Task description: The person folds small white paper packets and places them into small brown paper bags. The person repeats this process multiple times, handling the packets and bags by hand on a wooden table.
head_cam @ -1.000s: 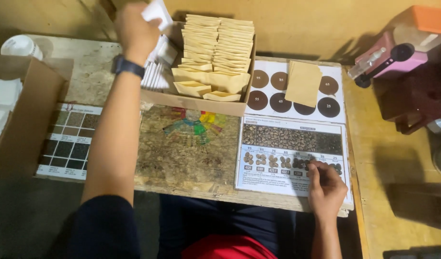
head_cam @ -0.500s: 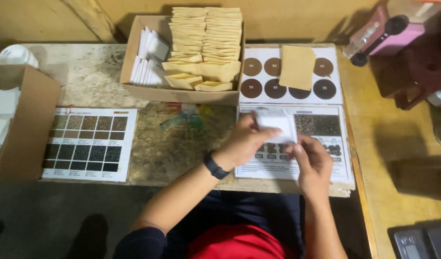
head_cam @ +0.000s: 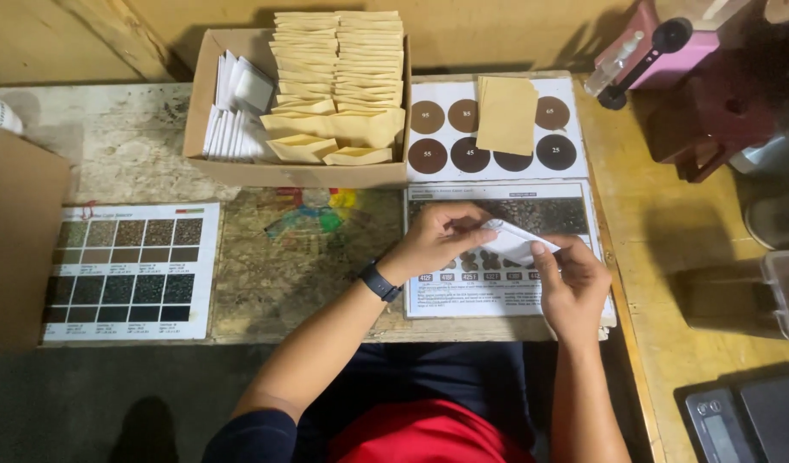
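Both my hands hold a small white paper pouch [head_cam: 513, 241] above a printed chart sheet [head_cam: 463, 287] with dark bean pictures. My left hand [head_cam: 437, 238], with a dark watch on its wrist, pinches the pouch's left end. My right hand [head_cam: 570, 279] grips its right end from below. Behind them stands an open cardboard box [head_cam: 296, 174] with white pouches [head_cam: 233, 120] on its left and several tan envelopes [head_cam: 339, 77] stacked on its right.
A sheet with brown colour discs [head_cam: 429, 157] lies at the back right, with a tan envelope [head_cam: 507, 114] on it. A colour-swatch chart [head_cam: 129, 270] lies left, beside a cardboard box [head_cam: 17, 231]. A pink device [head_cam: 660, 51], dark containers and a scale [head_cam: 741, 416] sit right.
My left hand reached into the box a second ago, came back with a white pouch, and now both hands hold it over the chart sheet.
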